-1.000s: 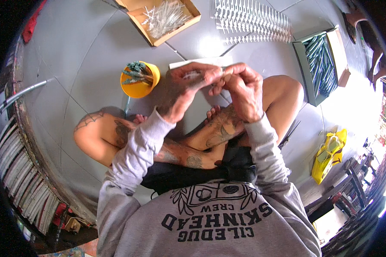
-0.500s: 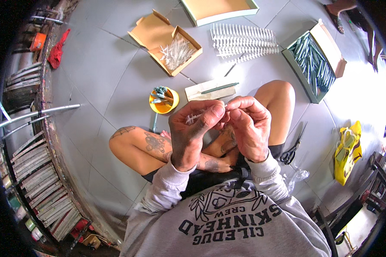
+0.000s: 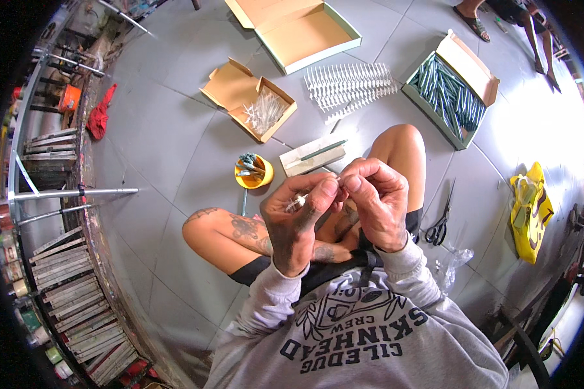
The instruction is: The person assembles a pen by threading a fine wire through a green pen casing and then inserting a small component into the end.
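My left hand [image 3: 297, 217] and my right hand [image 3: 379, 202] meet above my crossed legs, thumbs and forefingers pinched close together. Whatever lies between the fingertips is too small to make out. A small white, spiky plastic piece [image 3: 296, 203] shows in the curl of my left hand. Just beyond the hands, a dark green pen-like stick [image 3: 324, 150] rests on a pale flat block [image 3: 293, 164]. Left of that stands a yellow cup [image 3: 263, 179] with several greenish sticks in it; another green stick [image 3: 244, 202] is partly visible beside the cup.
On the tiled floor are an open box of clear thin pieces [image 3: 263, 113], rows of white spiky pieces [image 3: 350, 84], a box of dark green sticks [image 3: 451, 94] and an open cardboard box [image 3: 305, 39]. Scissors [image 3: 438, 227], clear plastic [image 3: 454, 262] and a yellow bag [image 3: 531, 214] lie right. Another person's foot [image 3: 472, 24] shows.
The whole view has shifted, so the floor objects sit differently in it. My hands stay pinched together, and more of the white piece shows in my left hand.
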The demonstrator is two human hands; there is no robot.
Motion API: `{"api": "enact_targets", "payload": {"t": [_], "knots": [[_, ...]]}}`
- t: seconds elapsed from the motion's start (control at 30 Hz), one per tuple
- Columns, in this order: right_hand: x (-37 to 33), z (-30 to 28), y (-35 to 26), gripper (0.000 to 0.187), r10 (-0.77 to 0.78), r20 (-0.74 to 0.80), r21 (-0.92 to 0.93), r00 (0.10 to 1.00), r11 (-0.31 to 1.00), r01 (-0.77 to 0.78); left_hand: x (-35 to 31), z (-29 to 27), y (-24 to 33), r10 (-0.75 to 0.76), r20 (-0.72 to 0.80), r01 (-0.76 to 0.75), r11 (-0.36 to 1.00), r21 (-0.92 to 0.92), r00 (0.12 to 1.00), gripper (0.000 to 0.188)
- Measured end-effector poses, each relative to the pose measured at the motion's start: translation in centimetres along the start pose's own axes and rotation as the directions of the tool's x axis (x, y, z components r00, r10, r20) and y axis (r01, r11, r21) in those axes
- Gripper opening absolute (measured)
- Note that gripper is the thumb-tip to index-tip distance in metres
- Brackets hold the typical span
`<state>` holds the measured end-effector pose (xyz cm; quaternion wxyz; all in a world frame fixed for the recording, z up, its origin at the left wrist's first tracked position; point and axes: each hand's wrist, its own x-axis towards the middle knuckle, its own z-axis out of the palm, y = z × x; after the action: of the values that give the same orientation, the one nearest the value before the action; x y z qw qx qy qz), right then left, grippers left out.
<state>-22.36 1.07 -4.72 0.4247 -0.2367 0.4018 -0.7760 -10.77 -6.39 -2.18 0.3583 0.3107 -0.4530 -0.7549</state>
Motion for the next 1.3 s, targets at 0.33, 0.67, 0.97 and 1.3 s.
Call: {"api": "enact_targets", "payload": {"t": [0.33,0.67,0.97,1.3], "knots": [[-1.6,1.4,-1.0,0.018,-0.057,0.034,-0.088,0.998,0.994,0.060,-1.1,0.0,0.3,0.337,-0.023,-0.300,0.864,0.403,0.941,0.021],[-2.5,2.7,-1.8,0.019,-0.186,0.024,-0.320,0.982,0.930,0.183,-2.3,0.2,0.7,0.784,0.259,-0.524,0.098,0.846,0.564,0.023],[-3.2,2.4,-2.5,0.020,0.003,0.043,0.117,0.999,0.993,-0.008,-2.7,0.8,1.7,0.707,0.319,-0.574,0.148,0.806,0.631,0.014],[-4.0,3.3,-3.5,0.019,0.010,0.018,0.158,1.000,0.987,-0.012,-3.6,0.7,2.5,0.677,0.422,-0.626,0.073,0.777,0.603,0.015]]}}
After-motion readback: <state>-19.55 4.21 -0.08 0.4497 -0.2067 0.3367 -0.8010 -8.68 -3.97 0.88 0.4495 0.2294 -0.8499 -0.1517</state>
